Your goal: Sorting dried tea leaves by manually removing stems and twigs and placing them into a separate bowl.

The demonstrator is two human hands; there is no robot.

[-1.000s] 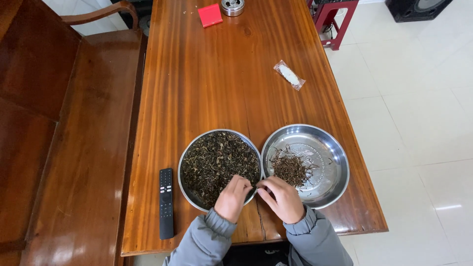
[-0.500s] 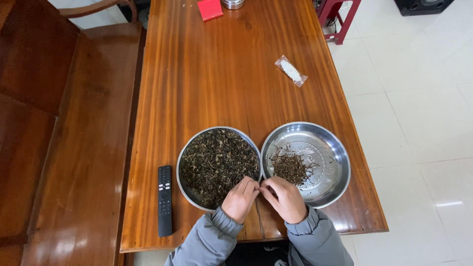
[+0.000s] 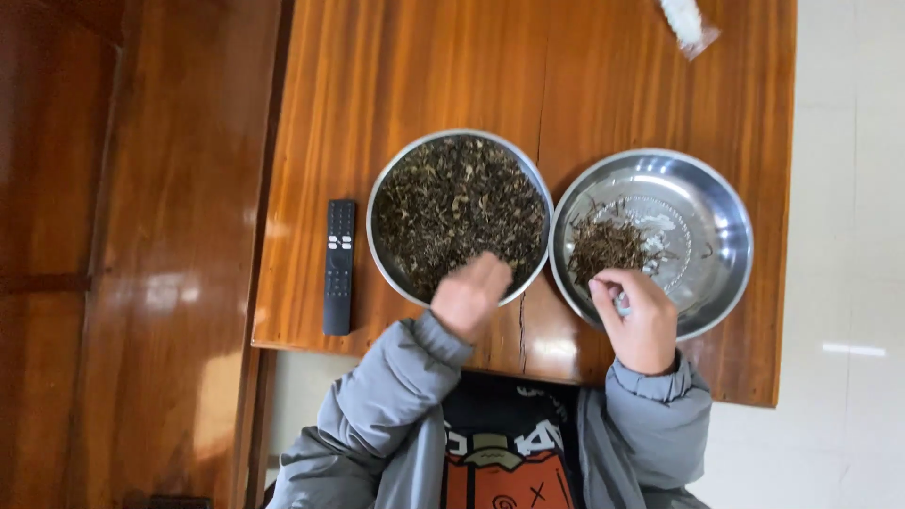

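Since the earlier frame: hands parted; half a second ago they met at the gap between the two pans, now each sits over its own pan, and the view has tipped down closer to the table edge.

Left hand [image 3: 469, 295]: over the near rim of the left steel pan [image 3: 381, 193], fingers curled down into the dried leaf mix [image 3: 454, 205]; grip hidden behind the knuckles, cannot tell whether it pinches anything.

Right hand [image 3: 637, 314]: over the near-left rim of the right steel pan [image 3: 726, 203], thumb and fingertips pressed together; what lies between them is too small to make out.

Dried leaf mix: dark, fills the left pan nearly rim to rim.

Sorted stems [image 3: 608, 242]: small loose heap in the left part of the right pan, just beyond the right hand's fingertips; rest of that pan bare metal.

Pans: side by side, rims almost touching, on a wooden table [image 3: 424, 75].

Remote control [image 3: 338, 266]: black, flat, left of the left pan, near the table edge.

Small clear packet [image 3: 686, 21]: white contents, far right of the table, well apart from the pans.

Grey jacket sleeves [image 3: 396, 396]: both arms.
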